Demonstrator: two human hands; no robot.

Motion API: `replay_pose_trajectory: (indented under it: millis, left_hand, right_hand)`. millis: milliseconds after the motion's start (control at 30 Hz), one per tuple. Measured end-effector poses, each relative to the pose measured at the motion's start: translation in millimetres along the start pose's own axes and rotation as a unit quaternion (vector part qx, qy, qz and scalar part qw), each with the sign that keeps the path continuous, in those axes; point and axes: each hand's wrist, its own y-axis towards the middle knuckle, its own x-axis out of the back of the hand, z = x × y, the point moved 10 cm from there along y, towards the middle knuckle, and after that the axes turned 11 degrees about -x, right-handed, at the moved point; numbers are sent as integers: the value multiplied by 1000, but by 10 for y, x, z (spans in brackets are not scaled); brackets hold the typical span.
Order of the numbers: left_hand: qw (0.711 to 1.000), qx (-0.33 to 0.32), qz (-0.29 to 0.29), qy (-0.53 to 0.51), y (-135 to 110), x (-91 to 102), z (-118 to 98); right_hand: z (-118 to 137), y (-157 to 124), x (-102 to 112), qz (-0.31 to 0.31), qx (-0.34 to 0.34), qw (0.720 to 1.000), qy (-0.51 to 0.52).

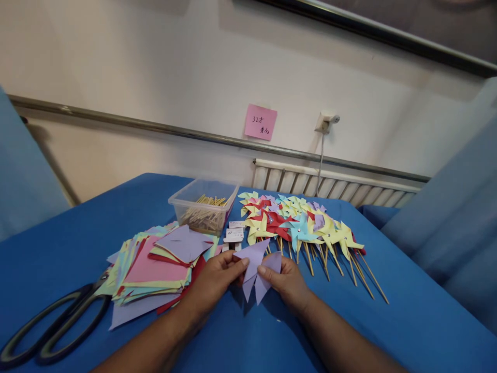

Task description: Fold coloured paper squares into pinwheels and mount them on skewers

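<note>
Farthest left of the grip, on the near side, lie the scissors, their dark handles pointing away from the hands and their blades running toward the paper stack. That stack, in pink, yellow, red, blue and purple, sits just left of the left hand. Beyond the left hand stands a clear plastic box holding thin sticks. The left hand is closed in a pinch, thumb over fingers, on the left side of a purple paper. Small white boxes lie just beyond that pinch. The purple paper, cut into pointed flaps, is held between both hands above the blue tablecloth. The right hand pinches its right side the same way. Beyond and to the right of the grip lie many pinwheels, their wooden sticks pointing back toward the near side
</note>
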Motion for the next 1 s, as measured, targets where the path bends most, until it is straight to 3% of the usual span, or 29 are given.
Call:
replay_pose_trajectory:
  millis: [300, 500, 767, 833, 900, 1000]
  left_hand:
    - [999, 10, 39, -18, -28, -99, 54]
    - [999, 14, -30, 32, -36, 24, 126]
    - [997, 18, -68, -37, -15, 111, 120]
    - [994, 16, -85, -73, -20, 136, 105]
    - [988, 21, -111, -108, -28, 179, 106]
    - [976, 39, -133, -167, -36, 200, 126]
  right_hand:
    - [-8, -2, 12, -8, -22, 999, 37]
    - [-54, -7, -35, -19, -12, 1000, 8]
    - [-5, -26, -151, 60, 19, 998, -17]
    - [99, -79, -133, 34, 48, 997, -47]
    - [306, -204, -92, -33, 122, 985, -113]
    - [640, -507, -212, -112, 272, 913, -284]
